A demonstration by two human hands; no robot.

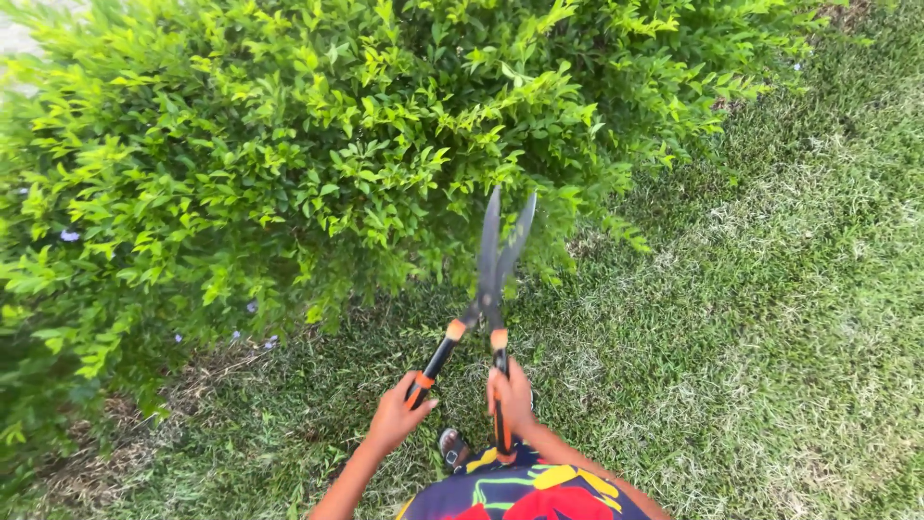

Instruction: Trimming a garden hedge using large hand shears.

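I hold a pair of hedge shears (493, 279) with dark blades and black-and-orange handles, pointing up at a leafy green bush (289, 154). My left hand (397, 416) grips the left handle. My right hand (511, 397) grips the right handle. The blades are slightly apart, with their tips at the lower edge of the bush's foliage. The handles stand close together.
Mown grass (770, 318) covers the ground to the right and below. Dry clippings and bare soil (164, 404) lie under the bush at the lower left. My colourful patterned clothing (525, 491) and a shoe (452, 448) show at the bottom.
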